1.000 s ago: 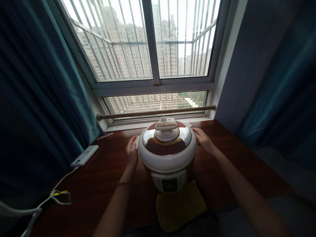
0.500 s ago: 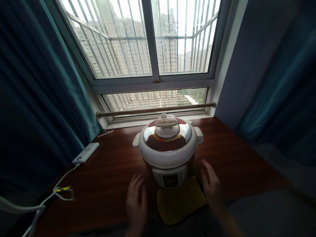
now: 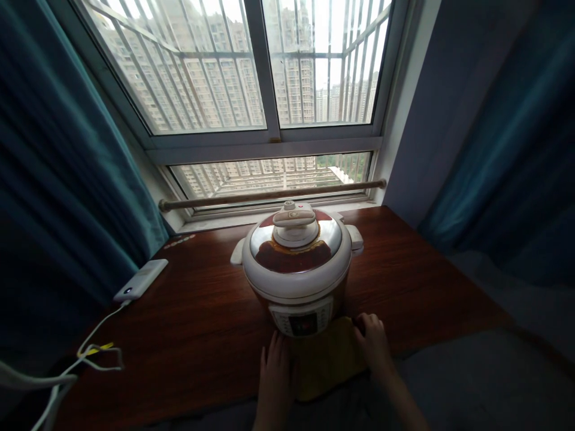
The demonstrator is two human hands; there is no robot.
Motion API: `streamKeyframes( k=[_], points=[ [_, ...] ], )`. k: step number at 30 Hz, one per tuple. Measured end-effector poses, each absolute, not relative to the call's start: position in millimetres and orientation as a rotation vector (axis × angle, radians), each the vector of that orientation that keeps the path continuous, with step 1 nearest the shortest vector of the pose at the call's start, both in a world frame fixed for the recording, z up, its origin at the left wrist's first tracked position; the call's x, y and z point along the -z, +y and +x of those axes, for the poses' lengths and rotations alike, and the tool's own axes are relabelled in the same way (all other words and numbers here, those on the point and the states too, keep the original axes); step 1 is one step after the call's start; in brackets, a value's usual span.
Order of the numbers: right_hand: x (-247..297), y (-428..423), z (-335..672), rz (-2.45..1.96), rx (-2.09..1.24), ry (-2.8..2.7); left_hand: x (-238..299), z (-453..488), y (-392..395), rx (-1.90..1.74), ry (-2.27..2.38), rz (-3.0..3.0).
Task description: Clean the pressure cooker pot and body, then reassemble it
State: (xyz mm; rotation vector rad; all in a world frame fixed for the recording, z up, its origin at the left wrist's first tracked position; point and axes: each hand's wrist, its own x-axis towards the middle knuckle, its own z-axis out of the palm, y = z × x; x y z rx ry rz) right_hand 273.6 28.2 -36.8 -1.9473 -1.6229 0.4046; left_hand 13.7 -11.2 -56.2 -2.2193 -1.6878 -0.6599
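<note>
A white and brown electric pressure cooker point(image 3: 297, 281) stands upright on the wooden table, its lid on and its control panel facing me. In front of its base lies a folded yellow cloth point(image 3: 330, 359), partly in shadow. My left hand point(image 3: 275, 371) rests at the cloth's left edge, fingers stretched toward the cooker's base; its thumb is hidden. At the cloth's far right corner, my right hand point(image 3: 372, 342) has its fingers bent and closed on the edge.
A white power bank point(image 3: 141, 280) with a white cable point(image 3: 96, 326) lies at the table's left side. Behind the wooden table point(image 3: 417, 281) are a rail point(image 3: 269, 196) and a barred window. Blue curtains point(image 3: 103, 155) hang on both sides.
Both hands have come in to the cloth, the left moving right and the right closing on its corner. The view has shifted slightly, so the cooker appears farther left.
</note>
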Motion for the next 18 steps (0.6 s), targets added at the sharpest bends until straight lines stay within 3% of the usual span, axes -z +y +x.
streamKeyframes(
  k=[7,15,18],
  points=[
    [30,32,317,-1.924,-0.423,-1.388,40,48,-32,0.798,-1.133,-2.409],
    [30,46,402,-2.007,0.268,-1.251,12,125,-16,0.463,-1.192,-2.875],
    [49,33,398,-1.976,0.312,-1.439,15,141,-14,0.411,-1.054,-3.119]
  ],
)
